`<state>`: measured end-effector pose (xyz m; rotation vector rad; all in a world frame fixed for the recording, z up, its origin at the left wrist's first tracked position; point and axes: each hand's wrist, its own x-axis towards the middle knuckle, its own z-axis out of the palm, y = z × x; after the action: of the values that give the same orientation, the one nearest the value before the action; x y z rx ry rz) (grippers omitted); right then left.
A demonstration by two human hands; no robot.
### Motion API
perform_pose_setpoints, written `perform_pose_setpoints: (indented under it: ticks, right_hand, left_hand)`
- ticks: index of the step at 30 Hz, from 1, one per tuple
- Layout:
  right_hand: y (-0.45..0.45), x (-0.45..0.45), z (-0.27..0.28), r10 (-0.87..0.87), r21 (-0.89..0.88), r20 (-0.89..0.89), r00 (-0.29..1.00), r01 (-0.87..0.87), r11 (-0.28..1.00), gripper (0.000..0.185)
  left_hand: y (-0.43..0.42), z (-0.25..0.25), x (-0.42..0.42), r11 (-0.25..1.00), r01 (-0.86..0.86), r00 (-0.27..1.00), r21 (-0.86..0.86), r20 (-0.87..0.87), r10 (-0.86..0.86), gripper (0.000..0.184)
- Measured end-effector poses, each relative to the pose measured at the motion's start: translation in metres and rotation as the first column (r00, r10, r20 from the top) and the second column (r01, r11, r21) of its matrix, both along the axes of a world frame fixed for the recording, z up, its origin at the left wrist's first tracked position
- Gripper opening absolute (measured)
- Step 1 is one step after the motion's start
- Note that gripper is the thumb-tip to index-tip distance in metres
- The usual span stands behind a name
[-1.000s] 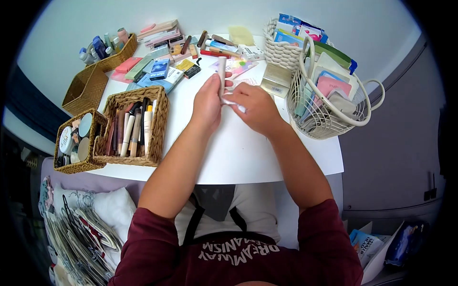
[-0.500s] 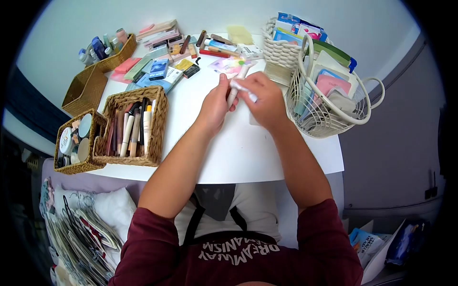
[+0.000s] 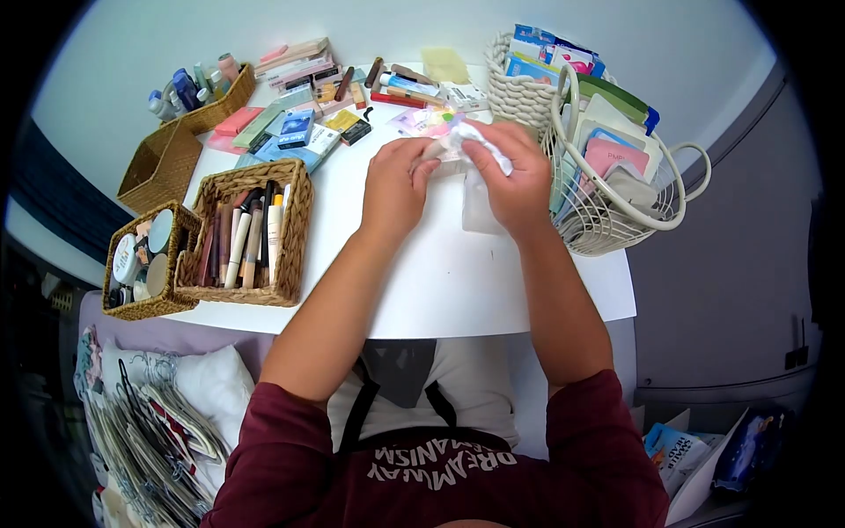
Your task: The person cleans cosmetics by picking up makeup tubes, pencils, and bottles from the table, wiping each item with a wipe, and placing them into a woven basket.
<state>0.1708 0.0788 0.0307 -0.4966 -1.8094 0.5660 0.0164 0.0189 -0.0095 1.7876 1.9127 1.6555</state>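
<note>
While the left grip [image 3: 394, 183] was closed around a tube [image 3: 437, 151], probably light and best held mid-body, the right grip [image 3: 516, 180] pinched a soft, limp wipe [image 3: 480, 142]

Below the wire basket [image 3: 618, 206], we read "SMALL" and "HEAD" on the blue-and-white packet [image 3: 676, 458]. Below and left of that basket, our maroon shirt [image 3: 519, 493] shows upside-down "DREAMWAY" and, partly hidden, "MANISM".

Leaning left forearm [image 3: 339, 290] toward one o'clock, right forearm [image 3: 563, 295] toward eleven. Holding curled left hand [image 3: 396, 180] near curled right hand [image 3: 519, 180].
</note>
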Motion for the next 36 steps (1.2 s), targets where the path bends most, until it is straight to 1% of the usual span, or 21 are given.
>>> perform_pose_setpoints:
  ticks: [2, 5, 8, 11, 14, 15, 17, 18, 20, 21, 22, 23, 25, 26, 27, 30, 31, 33, 34, 35, 36]
  right_hand:
    - [-0.002, 0.001, 0.000, 0.086, -0.067, 0.068, 0.994, -0.082, 0.994, 0.021]
    - [0.002, 0.002, 0.000, 0.067, -0.006, 0.156, 0.985, -0.066, 0.998, 0.020]
    - [0.003, 0.001, -0.002, -0.131, 0.074, 0.092, 0.987, 0.124, 0.990, 0.020]
    - [0.005, 0.000, -0.004, -0.103, 0.060, -0.007, 0.995, 0.104, 0.993, 0.020]
    - [-0.003, -0.002, -0.001, 0.078, 0.088, 0.093, 0.993, -0.087, 0.992, 0.020]
    - [-0.004, -0.003, -0.001, 0.083, 0.062, 0.102, 0.991, -0.089, 0.994, 0.020]
    - [0.002, -0.002, -0.005, -0.015, 0.053, 0.053, 0.999, 0.012, 0.999, 0.020]
    - [0.006, -0.002, -0.006, -0.064, 0.048, 0.027, 0.998, 0.063, 0.997, 0.020]
    - [0.010, -0.002, -0.009, -0.090, 0.031, -0.005, 0.996, 0.090, 0.995, 0.021]
    - [0.011, -0.001, -0.009, -0.107, 0.022, -0.019, 0.994, 0.107, 0.994, 0.021]
    - [0.009, 0.001, -0.008, -0.097, 0.044, -0.010, 0.995, 0.097, 0.994, 0.021]
    - [0.006, 0.000, -0.007, -0.080, 0.069, -0.004, 0.997, 0.080, 0.994, 0.022]
    - [-0.002, -0.003, -0.004, -0.014, 0.130, 0.013, 1.000, 0.012, 0.991, 0.022]
    - [-0.006, -0.004, -0.003, 0.027, 0.168, 0.028, 0.999, -0.031, 0.985, 0.023]
    - [-0.008, -0.004, -0.003, 0.065, 0.206, 0.046, 0.997, -0.073, 0.976, 0.024]
    - [-0.007, -0.007, -0.008, 0.098, 0.277, 0.088, 0.991, -0.119, 0.954, 0.024]
    - [-0.005, -0.006, -0.006, 0.040, 0.307, 0.055, 0.998, -0.056, 0.950, 0.023]
    - [0.004, -0.004, -0.007, -0.012, 0.260, -0.029, 1.000, 0.019, 0.965, 0.025]
    - [0.006, -0.003, -0.007, -0.042, 0.235, -0.071, 0.997, 0.058, 0.970, 0.026]
    - [0.006, 0.000, -0.006, -0.021, 0.255, -0.078, 0.997, 0.040, 0.966, 0.029]
    - [0.003, 0.001, -0.005, 0.008, 0.283, -0.034, 0.999, 0.002, 0.959, 0.030]
  left_hand:
    - [-0.003, 0.004, 0.002, 0.996, -0.029, 0.985, 0.079, -0.165, 0.041, 0.026]
    - [0.000, 0.001, -0.007, 0.998, -0.001, 0.967, 0.064, -0.254, 0.017, 0.027]
    - [-0.001, 0.004, -0.005, 0.993, -0.002, 0.957, 0.120, -0.289, 0.037, 0.026]
    - [0.000, 0.003, -0.003, 0.993, -0.029, 0.969, 0.115, -0.241, 0.056, 0.024]
    - [0.000, 0.002, -0.006, 0.993, -0.034, 0.944, 0.111, -0.322, 0.069, 0.023]
    - [-0.001, 0.004, -0.007, 0.992, -0.039, 0.945, 0.121, -0.319, 0.076, 0.022]
    - [-0.003, 0.006, -0.005, 0.989, -0.045, 0.947, 0.140, -0.309, 0.086, 0.021]
    - [-0.004, 0.007, -0.004, 0.995, -0.034, 0.978, 0.093, -0.203, 0.052, 0.018]
    - [-0.006, 0.009, 0.003, 1.000, 0.015, 1.000, 0.006, 0.019, -0.015, 0.015]
    - [-0.003, 0.010, 0.001, 0.994, 0.101, 0.960, -0.037, 0.267, -0.088, 0.017]
    - [0.001, 0.011, -0.005, 0.980, 0.190, 0.855, -0.060, 0.500, -0.135, 0.021]
    - [0.003, 0.012, -0.010, 0.960, 0.273, 0.697, -0.059, 0.701, -0.155, 0.026]
    - [0.000, 0.013, -0.015, 0.935, 0.347, 0.456, 0.078, 0.856, -0.241, 0.032]
    - [-0.001, 0.013, -0.017, 0.916, 0.371, 0.318, 0.153, 0.906, -0.280, 0.035]
    - [-0.001, 0.016, -0.015, 0.886, 0.407, 0.238, 0.220, 0.912, -0.335, 0.032]
    - [-0.007, 0.024, -0.003, 0.870, 0.422, 0.121, 0.254, 0.935, -0.332, 0.032]
    - [-0.006, 0.022, -0.004, 0.851, 0.441, 0.108, 0.285, 0.925, -0.365, 0.033]
    - [-0.008, 0.022, -0.008, 0.811, 0.473, 0.082, 0.345, 0.899, -0.430, 0.033]
    - [-0.009, 0.023, -0.005, 0.835, 0.448, 0.090, 0.320, 0.913, -0.399, 0.033]
    - [-0.009, 0.025, -0.002, 0.855, 0.424, 0.095, 0.297, 0.925, -0.368, 0.033]
    - [-0.010, 0.027, 0.001, 0.876, 0.396, 0.099, 0.275, 0.936, -0.338, 0.033]
